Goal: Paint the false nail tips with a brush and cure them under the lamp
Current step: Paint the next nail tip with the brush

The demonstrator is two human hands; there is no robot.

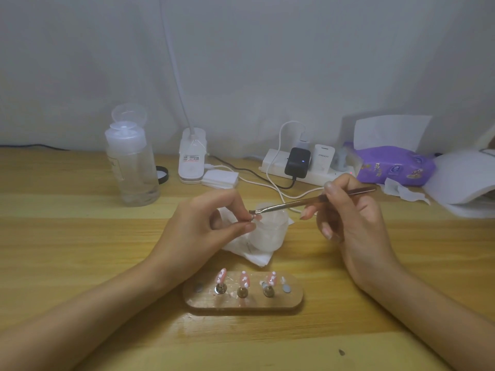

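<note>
Left hand [211, 223] pinched one nail tip [254, 217] just in front of a frosted jar [267, 232], which stood on a folded tissue [254, 257]. Right hand [348, 218] gripped the brush [294, 203], its bristles touching that tip. Three pink, white-dotted tips [244, 279] stood upright on the wooden holder [243, 305], with one small pale piece [285, 285] beside them. Behind were one clear bottle [131, 167] with its cap flipped open, a lamp base [192, 159], a power strip [276, 164], a white adapter [323, 159] marked "PISEN", and a purple tissue pack [393, 164].

Dim, soft, slightly blurred, edges bent wide
</note>
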